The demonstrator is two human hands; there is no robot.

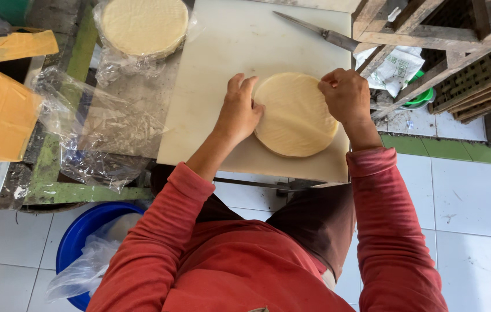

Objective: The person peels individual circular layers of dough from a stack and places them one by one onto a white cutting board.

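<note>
Fingers of the left hand (238, 115) lie open on the round stack (295, 114); the right hand (346, 95) pinches its far edge, near the board's (210, 75) near edge.

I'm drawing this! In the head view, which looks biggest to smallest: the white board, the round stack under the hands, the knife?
1. White board, clearly largest.
2. Round stack between the hands.
3. Knife. It lies farther from the camera, so it may look smaller than it is.

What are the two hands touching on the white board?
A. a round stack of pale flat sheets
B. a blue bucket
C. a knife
A: the left hand and right hand press the edges of the round pale stack on the white board.
</note>
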